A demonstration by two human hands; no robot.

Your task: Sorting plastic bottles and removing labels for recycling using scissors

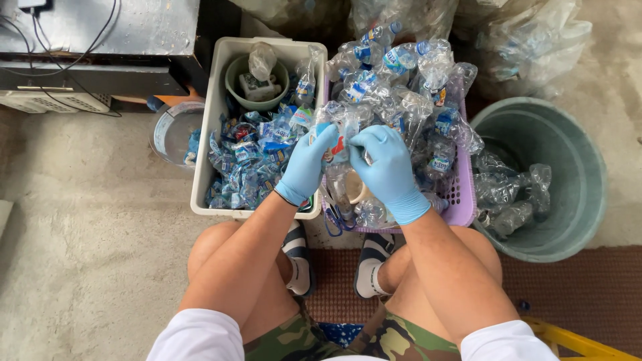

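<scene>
- Floor (87, 220): bare concrete, w/ a brown ribbed mat (588, 294) under my feet.
- Green tub (588, 167): round, right of the baskets, on the floor; a few stripped clear bottles (508, 194) lie inside.
- Clear sacks (528, 40): top right, behind the tub, stuffed w/ crushed plastic.
- Lilac basket (461, 200): straight ahead of my knees, heaped w/ crushed clear bottles (401, 87), most w/ blue labels on.
- White bin (204, 154): just left of the lilac basket, touching it; holds a pile of peeled blue labels (251, 154) and a green bowl (257, 83) at the far end.
- Small clear bucket (175, 130): left of the white bin, on the floor.
- Left hand (307, 164): blue glove, fingers curled round the left side of a crushed bottle (338, 144).
- Right hand (384, 167): blue glove, fingers closed on the same bottle's right side, pinching at its label.
- Crushed bottle: held between both hands, above the seam where the white bin meets the lilac basket; red-and-blue label partly on.
- Sandals (371, 264): dark w/ white, one each side of the mat's edge.
</scene>
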